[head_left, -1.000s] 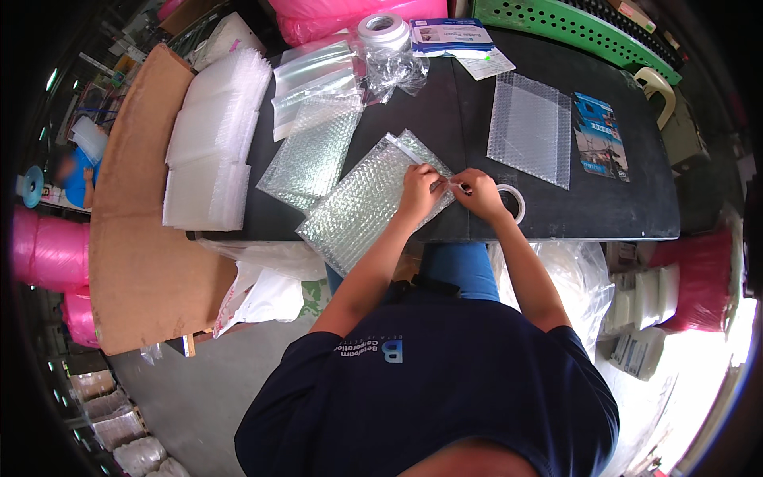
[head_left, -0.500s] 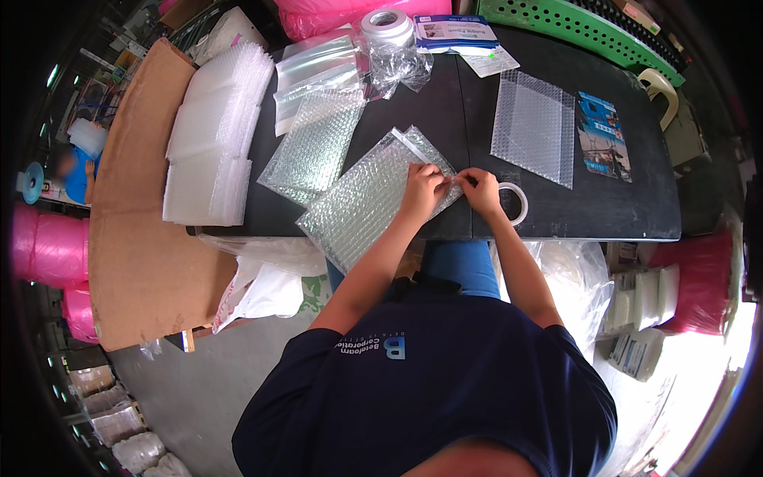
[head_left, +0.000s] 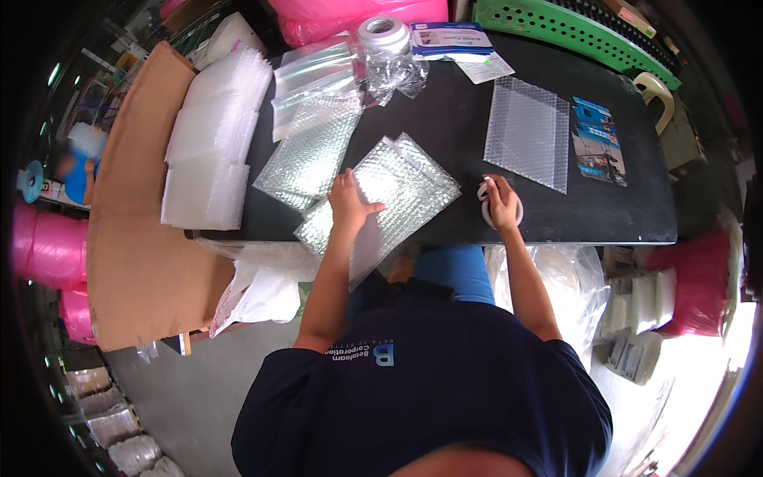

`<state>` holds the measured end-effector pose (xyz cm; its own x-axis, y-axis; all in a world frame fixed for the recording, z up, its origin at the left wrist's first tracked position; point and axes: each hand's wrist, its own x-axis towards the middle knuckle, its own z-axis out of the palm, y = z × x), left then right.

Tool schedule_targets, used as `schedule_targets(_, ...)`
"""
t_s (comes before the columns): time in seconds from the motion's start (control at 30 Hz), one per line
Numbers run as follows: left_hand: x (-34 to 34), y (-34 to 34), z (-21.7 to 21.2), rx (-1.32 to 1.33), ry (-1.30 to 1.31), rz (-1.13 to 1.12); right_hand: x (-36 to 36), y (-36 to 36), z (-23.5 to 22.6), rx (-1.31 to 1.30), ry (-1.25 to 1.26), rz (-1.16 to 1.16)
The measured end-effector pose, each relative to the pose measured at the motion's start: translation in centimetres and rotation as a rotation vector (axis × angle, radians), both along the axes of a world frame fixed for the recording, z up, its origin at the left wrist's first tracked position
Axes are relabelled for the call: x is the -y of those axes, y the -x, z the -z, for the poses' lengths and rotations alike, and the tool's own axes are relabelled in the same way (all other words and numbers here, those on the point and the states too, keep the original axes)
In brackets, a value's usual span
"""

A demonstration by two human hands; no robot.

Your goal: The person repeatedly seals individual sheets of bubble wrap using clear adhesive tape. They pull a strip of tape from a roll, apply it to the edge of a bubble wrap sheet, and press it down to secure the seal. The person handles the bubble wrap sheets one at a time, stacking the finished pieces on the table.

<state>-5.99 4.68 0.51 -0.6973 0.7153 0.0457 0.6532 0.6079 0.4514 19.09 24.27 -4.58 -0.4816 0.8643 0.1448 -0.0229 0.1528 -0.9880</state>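
1. Here your left hand (head_left: 350,208) lies flat and open on the bubble-wrap pouch (head_left: 381,199) at frame centre, probably pinning it to the black worktop (head_left: 604,215).
2. Your right hand (head_left: 501,203) curls closed over the white tape roll (head_left: 499,213), centre right.
3. Blue rectangular booklet (head_left: 598,141), upper right; blue-and-white card (head_left: 449,38), top centre.

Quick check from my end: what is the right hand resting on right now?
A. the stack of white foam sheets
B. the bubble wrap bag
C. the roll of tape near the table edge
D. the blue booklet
C: the right hand sits on the roll of tape at the near edge of the black table, while the left hand presses the bubble wrap bag.
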Motion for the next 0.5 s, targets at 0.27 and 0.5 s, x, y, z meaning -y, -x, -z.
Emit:
schedule_targets(0.27,0.8,0.4,-0.6,-0.14,-0.054,0.059,-0.1,-0.2,-0.3,-0.028,0.066,-0.034)
schedule_targets(0.5,0.3,6.5,-11.0,-0.003,-0.276,-0.016,0.1,-0.6,-1.3,-0.026,0.068,-0.035)
